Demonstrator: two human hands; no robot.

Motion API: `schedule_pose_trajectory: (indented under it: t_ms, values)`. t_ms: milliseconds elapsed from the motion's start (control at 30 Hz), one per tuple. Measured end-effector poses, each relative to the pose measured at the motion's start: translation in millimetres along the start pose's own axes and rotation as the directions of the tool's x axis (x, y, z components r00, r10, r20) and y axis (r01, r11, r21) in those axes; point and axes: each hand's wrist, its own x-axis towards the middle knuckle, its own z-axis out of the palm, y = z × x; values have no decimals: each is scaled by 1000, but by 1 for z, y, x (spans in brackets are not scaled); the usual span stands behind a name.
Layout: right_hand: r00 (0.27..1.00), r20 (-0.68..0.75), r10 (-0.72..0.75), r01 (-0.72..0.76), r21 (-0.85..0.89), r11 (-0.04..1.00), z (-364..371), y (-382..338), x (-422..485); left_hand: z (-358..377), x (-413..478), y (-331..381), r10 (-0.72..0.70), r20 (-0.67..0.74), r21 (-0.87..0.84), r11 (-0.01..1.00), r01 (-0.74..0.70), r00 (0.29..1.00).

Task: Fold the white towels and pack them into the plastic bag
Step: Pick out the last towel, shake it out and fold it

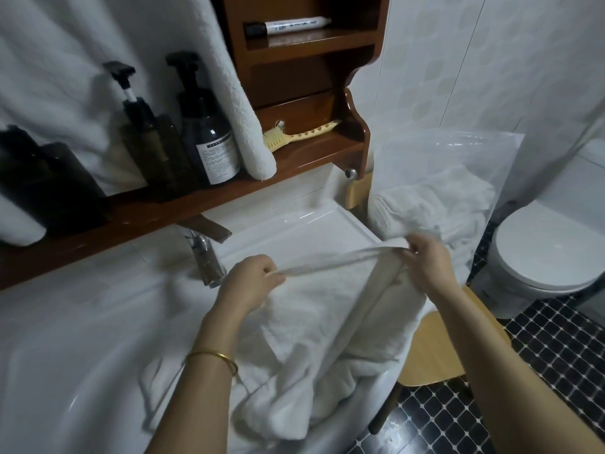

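Over the sink counter point(82, 339), two hands stretch the hem of a white towel point(314, 322) taut.
The towel lies rumpled at centre frame, spilling off the counter's edge toward 5 o'clock. The left hand point(248, 280), wearing a gold bangle point(212, 357), pinches the hem in curled fingers. The right hand point(425, 260) pinches the same hem toward 2 o'clock. At 1 o'clock a clear plastic bag point(458, 152) stands on a wooden chair point(435, 348) with a folded towel point(425, 204) inside. A faucet point(206, 257) stands just beside the left hand, pump bottles point(209, 136) at 10 o'clock, a toilet point(540, 250) at 3 o'clock.
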Motion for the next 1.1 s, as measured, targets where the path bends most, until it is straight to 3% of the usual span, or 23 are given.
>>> schedule_pose_trajectory:
  t_ms: [67, 100, 200, 267, 333, 400, 467, 567, 667, 800, 967, 1100]
  values:
    - [999, 32, 42, -45, 97, 994, 2, 2, -3, -3, 1, 2, -37, -110, -92, 995, 27, 993]
    - [995, 72, 66, -80, 225, 971, 3, -3, -6, -2, 1, 10, -25, -164, -128, 992, 4, 986]
    - [984, 171, -53, -69, 636, 769, 1, -23, -16, 13, -3, 48, 88, -222, -321, 934, -158, 971]
    - [952, 233, -198, -59, 775, 629, -3, -36, -19, 24, -7, 71, 206, -147, -446, 859, -251, 967]
    - [898, 300, -322, -93, 844, 528, -10, -45, -21, 30, -8, 89, 314, 26, -482, 836, -263, 949]
    - [874, 319, -366, -99, 856, 508, -16, -49, -22, 32, -4, 97, 347, 137, -481, 842, -244, 928]
    - [888, 311, -340, -37, 784, 620, -21, -49, -21, 31, 0, 98, 322, 112, -416, 874, -250, 940]
    - [883, 302, -359, 178, 493, 852, -23, -47, -20, 26, 2, 97, 284, 20, -326, 908, -262, 959]
    - [873, 276, -402, 361, 190, 913, -18, -48, -18, 15, 6, 99, 238, -115, -299, 917, -263, 964]
    - [912, 310, -270, 294, -33, 955, -7, -34, -7, -12, 15, 98, 183, -320, -296, 913, -281, 930]
    - [954, 284, -96, 121, -70, 990, 14, -13, 3, -35, 18, 112, 192, -476, -311, 876, -368, 858]
    - [938, 346, -3, 63, -162, 985, 25, -3, 7, -48, 22, 132, 148, -599, -363, 825, -433, 786]
